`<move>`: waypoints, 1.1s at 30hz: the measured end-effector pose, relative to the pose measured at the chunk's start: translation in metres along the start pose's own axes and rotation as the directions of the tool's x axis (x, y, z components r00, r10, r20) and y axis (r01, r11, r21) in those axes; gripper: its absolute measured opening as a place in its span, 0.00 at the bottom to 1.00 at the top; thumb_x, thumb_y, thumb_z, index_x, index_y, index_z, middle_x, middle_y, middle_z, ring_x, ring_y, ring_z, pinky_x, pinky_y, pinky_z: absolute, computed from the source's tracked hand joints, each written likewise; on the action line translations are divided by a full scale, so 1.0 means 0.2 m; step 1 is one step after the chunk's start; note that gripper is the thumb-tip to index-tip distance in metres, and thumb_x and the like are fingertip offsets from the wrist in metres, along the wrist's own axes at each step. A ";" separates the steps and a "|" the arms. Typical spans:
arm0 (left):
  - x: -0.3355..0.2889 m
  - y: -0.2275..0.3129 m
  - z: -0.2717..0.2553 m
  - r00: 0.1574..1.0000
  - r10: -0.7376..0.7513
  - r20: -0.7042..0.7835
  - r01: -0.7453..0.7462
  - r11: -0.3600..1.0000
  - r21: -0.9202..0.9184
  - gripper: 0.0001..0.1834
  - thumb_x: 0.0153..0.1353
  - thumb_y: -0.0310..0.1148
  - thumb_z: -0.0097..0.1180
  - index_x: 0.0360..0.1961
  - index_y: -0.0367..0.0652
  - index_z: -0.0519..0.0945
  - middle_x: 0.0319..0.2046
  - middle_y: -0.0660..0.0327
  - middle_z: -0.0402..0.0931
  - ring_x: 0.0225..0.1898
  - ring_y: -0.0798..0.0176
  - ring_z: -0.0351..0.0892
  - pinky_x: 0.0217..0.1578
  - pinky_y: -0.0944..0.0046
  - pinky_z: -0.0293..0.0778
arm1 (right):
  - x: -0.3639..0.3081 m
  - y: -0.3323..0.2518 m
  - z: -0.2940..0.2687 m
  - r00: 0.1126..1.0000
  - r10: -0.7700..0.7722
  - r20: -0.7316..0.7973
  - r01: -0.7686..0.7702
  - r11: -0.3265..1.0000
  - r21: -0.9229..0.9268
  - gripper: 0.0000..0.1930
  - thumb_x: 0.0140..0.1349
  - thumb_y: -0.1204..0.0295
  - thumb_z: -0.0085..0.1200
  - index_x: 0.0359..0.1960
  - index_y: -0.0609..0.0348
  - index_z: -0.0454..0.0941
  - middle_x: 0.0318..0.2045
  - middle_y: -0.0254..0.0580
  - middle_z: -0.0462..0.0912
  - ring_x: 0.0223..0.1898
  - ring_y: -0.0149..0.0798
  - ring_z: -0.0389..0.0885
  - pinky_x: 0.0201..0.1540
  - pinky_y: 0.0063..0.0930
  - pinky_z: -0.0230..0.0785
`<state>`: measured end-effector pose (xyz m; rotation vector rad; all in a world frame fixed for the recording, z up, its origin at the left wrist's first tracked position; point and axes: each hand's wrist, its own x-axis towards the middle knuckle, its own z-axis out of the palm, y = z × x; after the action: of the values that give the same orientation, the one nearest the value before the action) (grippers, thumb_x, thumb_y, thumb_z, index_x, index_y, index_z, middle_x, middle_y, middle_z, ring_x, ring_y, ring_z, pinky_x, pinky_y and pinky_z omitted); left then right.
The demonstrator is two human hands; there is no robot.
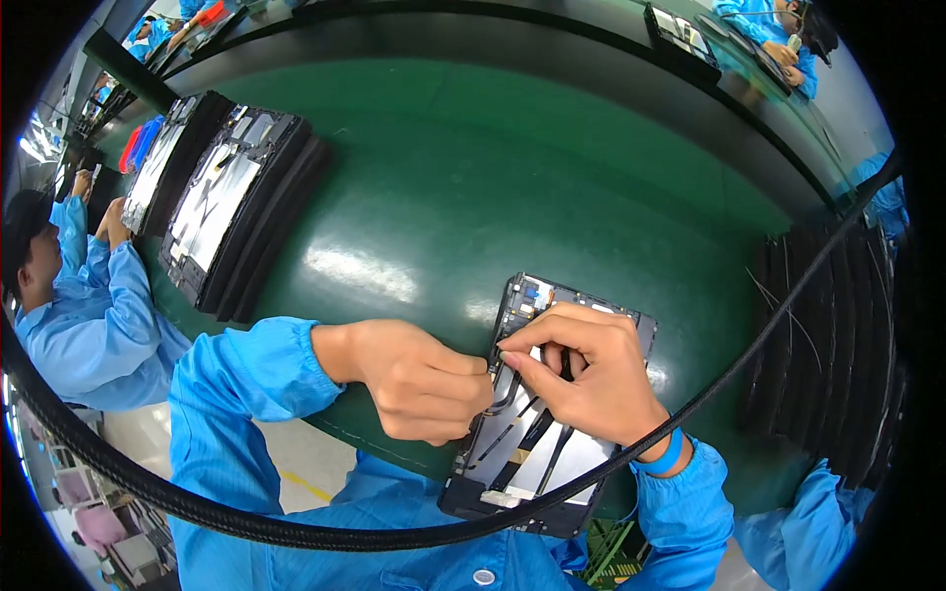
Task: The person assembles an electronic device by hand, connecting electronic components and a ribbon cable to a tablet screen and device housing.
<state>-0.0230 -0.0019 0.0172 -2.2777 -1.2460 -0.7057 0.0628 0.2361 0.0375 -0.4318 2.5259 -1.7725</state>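
Note:
An opened tablet (588,461), with a black frame, silver inner plate and dark flat cables, lies at a slant on the green table in front of me. My left hand (419,382) is closed at the tablet's left edge, its fingers curled inward so that whatever they hold is hidden. Over the tablet's upper part, my right hand (591,372) pinches thumb and forefinger together close to that same edge. What sits in the pinch is too small to make out. A slim dark piece shows beneath the right palm; I cannot tell whether it is held. A blue band (670,453) circles my right wrist.
Black trays bearing opened tablets (217,192) are stacked at the left. Another stack of black trays (818,345) stands at the right. A thick black braided cable (325,534) sweeps across the view. A co-worker's sleeve (108,325) is at the far left; a dark rail (552,49) runs behind.

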 end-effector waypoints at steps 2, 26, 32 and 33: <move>0.00 -0.02 0.02 1.000 0.002 -0.017 -0.002 1.000 0.006 0.15 0.68 0.30 0.59 0.23 0.37 0.80 0.32 0.50 0.83 0.36 0.51 0.85 0.46 0.51 0.87 | 0.01 -0.01 -0.01 1.000 -0.006 0.007 0.006 1.000 -0.010 0.08 0.59 0.82 0.75 0.40 0.62 0.93 0.26 0.36 0.83 0.21 0.23 0.71 0.24 0.25 0.56; -0.06 -0.10 -0.01 0.970 -0.242 -0.028 0.239 0.969 -0.069 0.11 0.61 0.32 0.66 0.30 0.32 0.84 0.38 0.46 0.87 0.40 0.46 0.89 0.45 0.50 0.89 | 0.03 0.00 -0.01 0.986 0.144 -0.084 -0.132 0.983 0.127 0.15 0.58 0.84 0.68 0.48 0.64 0.90 0.32 0.40 0.90 0.27 0.24 0.81 0.28 0.22 0.70; -0.06 -0.08 -0.01 0.947 -0.322 -0.013 0.319 0.943 -0.090 0.10 0.60 0.32 0.66 0.29 0.33 0.84 0.41 0.44 0.87 0.42 0.45 0.89 0.45 0.50 0.89 | 0.03 -0.02 0.00 0.979 0.186 -0.087 -0.176 0.979 0.107 0.15 0.56 0.85 0.66 0.47 0.65 0.90 0.31 0.40 0.89 0.27 0.25 0.82 0.29 0.22 0.71; -0.06 -0.08 -0.01 0.949 -0.316 -0.015 0.313 0.945 -0.098 0.10 0.60 0.32 0.66 0.29 0.33 0.84 0.41 0.44 0.87 0.42 0.45 0.89 0.45 0.50 0.89 | 0.02 -0.02 0.00 0.977 0.193 -0.090 -0.184 0.977 0.106 0.15 0.56 0.85 0.66 0.47 0.65 0.89 0.31 0.39 0.89 0.27 0.25 0.82 0.29 0.22 0.71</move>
<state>-0.0427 -0.0025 0.0124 -2.1520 -1.6146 -0.9253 0.0589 0.2342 0.0415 -0.0973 2.4351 -1.8765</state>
